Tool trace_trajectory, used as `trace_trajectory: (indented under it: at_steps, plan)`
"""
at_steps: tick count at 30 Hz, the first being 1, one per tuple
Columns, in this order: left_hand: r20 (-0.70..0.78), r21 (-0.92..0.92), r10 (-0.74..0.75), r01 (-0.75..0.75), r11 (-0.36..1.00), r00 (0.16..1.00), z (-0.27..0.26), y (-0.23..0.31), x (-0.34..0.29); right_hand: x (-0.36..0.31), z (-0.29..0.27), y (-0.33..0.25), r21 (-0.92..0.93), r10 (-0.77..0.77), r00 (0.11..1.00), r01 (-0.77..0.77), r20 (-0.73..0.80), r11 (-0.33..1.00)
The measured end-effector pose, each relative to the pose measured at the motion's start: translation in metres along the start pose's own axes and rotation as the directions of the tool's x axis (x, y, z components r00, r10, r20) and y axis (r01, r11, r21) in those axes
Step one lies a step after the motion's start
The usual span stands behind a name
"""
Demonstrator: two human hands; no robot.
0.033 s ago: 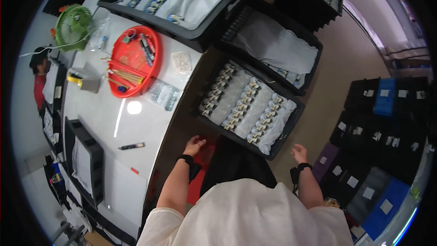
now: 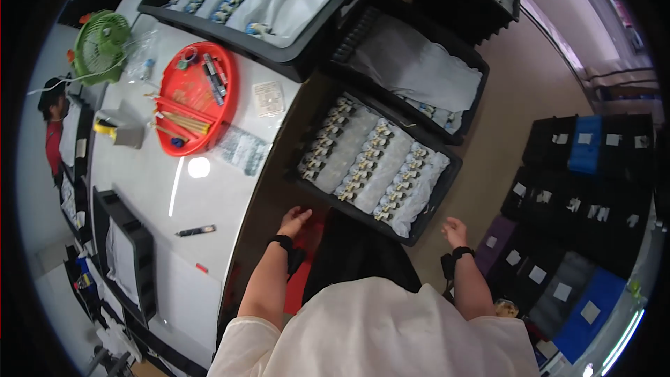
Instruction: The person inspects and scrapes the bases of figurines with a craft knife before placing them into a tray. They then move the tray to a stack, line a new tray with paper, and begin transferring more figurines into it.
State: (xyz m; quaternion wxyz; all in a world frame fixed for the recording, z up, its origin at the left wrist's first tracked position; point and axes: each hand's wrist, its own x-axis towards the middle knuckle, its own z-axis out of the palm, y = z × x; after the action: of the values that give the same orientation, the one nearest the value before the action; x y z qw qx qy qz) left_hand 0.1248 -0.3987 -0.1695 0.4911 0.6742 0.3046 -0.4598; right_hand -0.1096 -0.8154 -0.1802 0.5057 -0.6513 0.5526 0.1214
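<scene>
A black crate (image 2: 453, 180) in front of me holds rows of small white, black and yellowish figure-like pieces (image 2: 364, 160), with strips of white padding (image 2: 382, 179) between the rows. My left hand (image 2: 296, 221) hovers near the crate's near left corner, beside the table edge, its fingers apart and nothing in them. Past the crate's near right corner hangs my right hand (image 2: 454, 232), loosely bent, fingers somewhat apart, also holding nothing. Neither hand appears to touch the crate. Dark bands circle both wrists.
On the white table (image 2: 157, 195) lie a red tray (image 2: 230, 84) with pens and sticks, a marker pen (image 2: 195, 230), a green fan (image 2: 102, 45) and a large black crate (image 2: 300, 63). Another crate (image 2: 481, 98) stands beyond mine. Stacked bins (image 2: 558, 195) line the right. A person (image 2: 54, 126) is at far left.
The whole view has shifted slightly, so the table and crates sit a little further left. Both hands keep nearly the same pose and hold nothing.
</scene>
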Motion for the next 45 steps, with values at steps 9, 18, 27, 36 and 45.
trace_trajectory:
  at_steps: [9, 18, 27, 36, 45]
  plan:
    - [0.032, -0.668, 0.003, 0.019, 0.744, 0.999, 0.068, 0.019, 0.088, 0.075, 0.03, -0.049, 0.072, -0.004, 0.977, 0.02, -0.213, 0.997]
    - [-0.169, -0.534, -0.04, -0.057, 0.844, 0.985, 0.062, 0.004, 0.082, 0.114, 0.042, -0.013, 0.145, -0.257, 0.966, 0.256, -0.015, 0.956]
    - [-0.218, -0.554, 0.113, -0.218, 0.804, 0.969, 0.204, 0.006, -0.052, 0.072, -0.134, -0.011, 0.471, -0.337, 0.937, 0.256, 0.095, 0.844]
    - [0.008, -0.444, 0.222, -0.196, 0.875, 0.975, 0.443, 0.05, -0.076, 0.062, -0.359, 0.04, 0.529, -0.237, 0.927, 0.363, -0.291, 0.767]
    - [0.225, -0.185, 0.242, -0.202, 0.962, 0.944, 0.601, 0.171, -0.089, 0.08, -0.476, 0.015, 0.592, -0.087, 0.879, 0.386, -0.469, 0.708]
